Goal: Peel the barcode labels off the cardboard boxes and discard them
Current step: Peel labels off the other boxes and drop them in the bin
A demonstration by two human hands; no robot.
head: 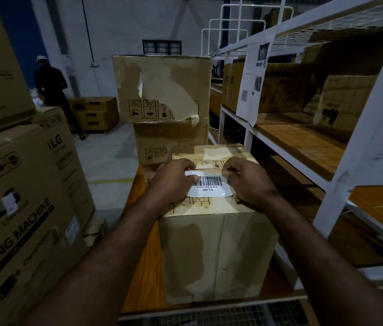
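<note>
- Right at the cam's bottom edge, wire mesh (pixel 209 317) is seen, w/ an orange wooden deck (pixel 143 267) just behind it.
- Next up, a cardboard box (pixel 214 250) is stood upright on that deck, centre frame; pale torn patches are seen on its front.
- On the box's top face a barcode label (pixel 209 188) is found: far edge lifted and curled, near edge flat on the cardboard.
- Left hand (pixel 174 182): the label's far-left end is pinched betw. thumb and curled fingers.
- Right hand (pixel 248 183): the far-right corner is pinched by the fingertips, heel of the hand rested on the box top.
- At left, a big LG washing-machine carton (pixel 21 220) is stacked under others.
- At right, a white rack (pixel 326 180) is loaded w/ cartons; a printed sheet (pixel 254 78) is hung on one post.
- Behind the box, two more cartons (pixel 162 90) are stacked, the upper one scarred w/ loose tape.
- Far back left, a person (pixel 51 88) in dark clothes is seen beside low flat cartons.
</note>
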